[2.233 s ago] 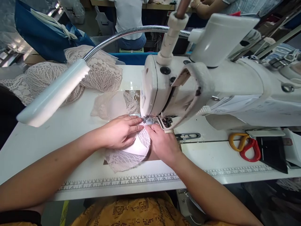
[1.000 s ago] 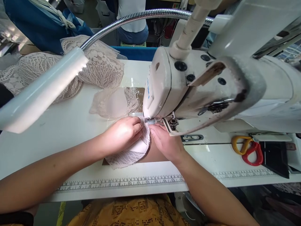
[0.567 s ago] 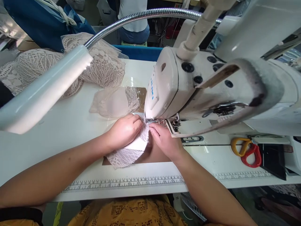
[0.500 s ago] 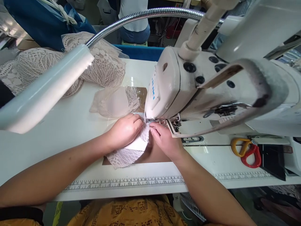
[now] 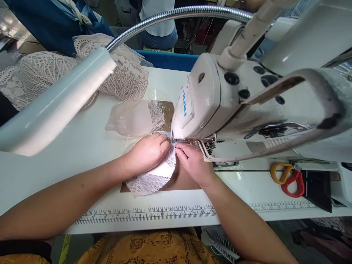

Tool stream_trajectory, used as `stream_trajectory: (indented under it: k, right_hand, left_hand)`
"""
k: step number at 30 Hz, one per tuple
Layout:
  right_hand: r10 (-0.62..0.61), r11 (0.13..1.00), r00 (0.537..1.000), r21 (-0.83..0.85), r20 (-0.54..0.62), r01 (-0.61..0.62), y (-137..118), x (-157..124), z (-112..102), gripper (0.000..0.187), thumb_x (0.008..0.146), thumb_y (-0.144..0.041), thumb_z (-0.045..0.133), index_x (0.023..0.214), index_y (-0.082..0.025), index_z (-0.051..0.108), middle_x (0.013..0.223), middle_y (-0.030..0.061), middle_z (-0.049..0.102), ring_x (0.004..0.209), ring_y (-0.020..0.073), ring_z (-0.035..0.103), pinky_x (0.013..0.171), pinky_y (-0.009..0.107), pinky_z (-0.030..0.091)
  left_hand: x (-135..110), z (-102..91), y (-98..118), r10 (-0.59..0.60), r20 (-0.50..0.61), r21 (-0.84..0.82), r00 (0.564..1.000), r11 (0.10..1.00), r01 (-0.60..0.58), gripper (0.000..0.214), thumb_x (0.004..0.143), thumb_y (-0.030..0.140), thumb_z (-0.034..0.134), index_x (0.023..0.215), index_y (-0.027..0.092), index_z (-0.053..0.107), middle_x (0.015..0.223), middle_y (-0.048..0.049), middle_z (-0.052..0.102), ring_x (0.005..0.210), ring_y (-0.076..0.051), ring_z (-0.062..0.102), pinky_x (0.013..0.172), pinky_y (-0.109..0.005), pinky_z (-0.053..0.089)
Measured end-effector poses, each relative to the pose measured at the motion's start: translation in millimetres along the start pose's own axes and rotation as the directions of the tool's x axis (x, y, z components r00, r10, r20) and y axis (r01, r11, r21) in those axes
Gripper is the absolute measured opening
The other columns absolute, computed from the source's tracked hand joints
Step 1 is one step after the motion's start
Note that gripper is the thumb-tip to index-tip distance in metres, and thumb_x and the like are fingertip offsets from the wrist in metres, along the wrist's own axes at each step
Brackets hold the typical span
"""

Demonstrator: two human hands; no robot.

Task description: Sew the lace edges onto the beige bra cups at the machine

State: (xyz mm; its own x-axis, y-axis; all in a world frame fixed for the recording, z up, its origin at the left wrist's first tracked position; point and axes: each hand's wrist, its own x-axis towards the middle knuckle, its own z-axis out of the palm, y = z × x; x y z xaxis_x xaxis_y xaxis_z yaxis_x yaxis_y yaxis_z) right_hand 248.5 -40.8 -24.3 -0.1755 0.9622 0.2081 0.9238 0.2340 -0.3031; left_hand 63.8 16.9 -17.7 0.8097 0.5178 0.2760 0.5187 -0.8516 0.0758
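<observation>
My left hand rests curled on a pale lace piece with a white lining, pressing it to the table just in front of the presser foot. On the other side, my right hand pinches the lace edge right at the foot, fingers closed. The white sewing machine head hangs over both hands and hides the needle.
Another lace cup lies behind the foot, and a heap of lace pieces sits far left. A lamp on a metal gooseneck crosses the left. Red and yellow scissors lie at the right. A ruler strip runs along the table's front edge. Another person sits beyond the table.
The lace piece has fed slightly further under the foot and my left fingers have curled more; my head has moved closer, so the machine looms larger.
</observation>
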Motion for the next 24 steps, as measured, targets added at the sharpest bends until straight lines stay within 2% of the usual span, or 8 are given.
stream_trajectory:
  k: [4, 6, 9, 12, 17, 21, 24]
  right_hand:
    - [0.006, 1.0, 1.0, -0.017, 0.016, -0.006, 2.0, -0.2, 2.3, 0.023, 0.094, -0.03, 0.05, 0.092, -0.021, 0.071, 0.077, 0.0053, 0.071, 0.075, 0.0185, 0.064, 0.075, 0.029, 0.045]
    - [0.019, 1.0, 1.0, -0.016, 0.02, -0.018, 2.8, -0.6, 2.9, 0.022, 0.093, -0.031, 0.051, 0.093, -0.021, 0.071, 0.08, 0.006, 0.072, 0.075, 0.0187, 0.064, 0.075, 0.029, 0.045]
    - [0.02, 1.0, 1.0, -0.007, 0.017, -0.02, 2.9, -1.3, 3.1, 0.022, 0.093, -0.031, 0.052, 0.095, -0.021, 0.071, 0.082, 0.0066, 0.072, 0.077, 0.0191, 0.064, 0.076, 0.03, 0.046]
    - [0.005, 1.0, 1.0, -0.001, 0.01, -0.005, 2.4, -1.7, 3.2, 0.022, 0.093, -0.031, 0.051, 0.094, -0.022, 0.071, 0.081, 0.0057, 0.071, 0.078, 0.019, 0.063, 0.076, 0.03, 0.046]
    - [-0.056, 0.998, 0.998, 0.015, 0.028, 0.055, 3.8, -2.8, 6.1, 0.021, 0.092, -0.027, 0.052, 0.091, -0.025, 0.072, 0.086, 0.0044, 0.071, 0.084, 0.0188, 0.062, 0.078, 0.03, 0.046]
    - [-0.091, 0.996, 0.995, 0.013, 0.029, 0.091, 6.0, -3.9, 8.8, 0.021, 0.092, -0.026, 0.052, 0.093, -0.026, 0.073, 0.093, 0.0053, 0.071, 0.089, 0.0193, 0.062, 0.08, 0.031, 0.046]
    - [-0.114, 0.993, 0.993, 0.026, 0.028, 0.114, 6.7, -3.8, 8.8, 0.022, 0.093, -0.025, 0.051, 0.093, -0.025, 0.073, 0.093, 0.0054, 0.07, 0.089, 0.0193, 0.061, 0.081, 0.031, 0.046]
  left_hand:
    - [-3.6, -10.0, 1.4, 0.028, 0.07, -0.113, 0.997, 0.993, -0.02, 0.026, 0.095, 0.035, 0.047, 0.089, 0.013, 0.061, 0.085, -0.0091, 0.062, 0.08, -0.022, 0.057, 0.067, -0.034, 0.046]
    - [-4.8, -15.7, 0.6, 0.036, 0.128, -0.119, 0.991, 0.993, -0.021, 0.027, 0.092, 0.037, 0.05, 0.089, 0.013, 0.061, 0.088, -0.0094, 0.062, 0.083, -0.024, 0.057, 0.068, -0.035, 0.046]
    - [-4.5, -24.1, -3.5, 0.014, 0.21, -0.075, 0.978, 0.997, 0.001, 0.02, 0.091, 0.032, 0.051, 0.086, 0.015, 0.061, 0.087, -0.0083, 0.062, 0.083, -0.024, 0.057, 0.068, -0.036, 0.045]
    - [-3.1, -29.2, -8.1, -0.004, 0.242, -0.046, 0.97, 0.999, 0.015, 0.014, 0.088, 0.025, 0.054, 0.088, 0.014, 0.062, 0.087, -0.0087, 0.063, 0.085, -0.025, 0.057, 0.071, -0.037, 0.046]
    - [-2.3, -20.8, -7.8, 0.045, 0.171, -0.129, 0.984, 0.991, -0.023, 0.022, 0.093, 0.028, 0.05, 0.085, 0.014, 0.064, 0.085, -0.0092, 0.064, 0.081, -0.022, 0.057, 0.071, -0.033, 0.046]
    - [-2.1, -10.2, -4.6, 0.047, 0.099, -0.107, 0.994, 0.994, -0.036, 0.028, 0.095, 0.022, 0.048, 0.072, 0.014, 0.062, 0.073, -0.006, 0.063, 0.07, -0.018, 0.056, 0.065, -0.03, 0.044]
    - [-3.0, -9.2, -5.3, 0.047, 0.084, -0.123, 0.995, 0.992, -0.037, 0.029, 0.094, 0.021, 0.046, 0.072, 0.013, 0.062, 0.073, -0.0064, 0.063, 0.069, -0.019, 0.056, 0.064, -0.03, 0.044]
